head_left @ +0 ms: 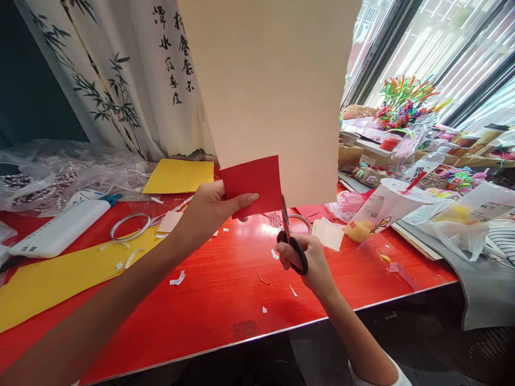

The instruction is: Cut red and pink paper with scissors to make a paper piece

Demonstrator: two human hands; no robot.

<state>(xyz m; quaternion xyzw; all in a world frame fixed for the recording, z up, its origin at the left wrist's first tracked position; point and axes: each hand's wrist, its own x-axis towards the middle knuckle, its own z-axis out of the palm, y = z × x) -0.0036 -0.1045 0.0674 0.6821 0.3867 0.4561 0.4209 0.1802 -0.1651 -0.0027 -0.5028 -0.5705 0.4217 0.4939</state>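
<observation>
In the middle of the frame, my left hand [207,208] pinches the red paper [252,182]. My right hand [317,264] grips the scissors [292,242] just below its right side, blades pointing up.

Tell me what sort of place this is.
Probably a craft workspace beside a window: the right hand holds scissors to red paper held by the left hand, paper scraps litter the red table, and colourful craft flowers stand nearby.
</observation>
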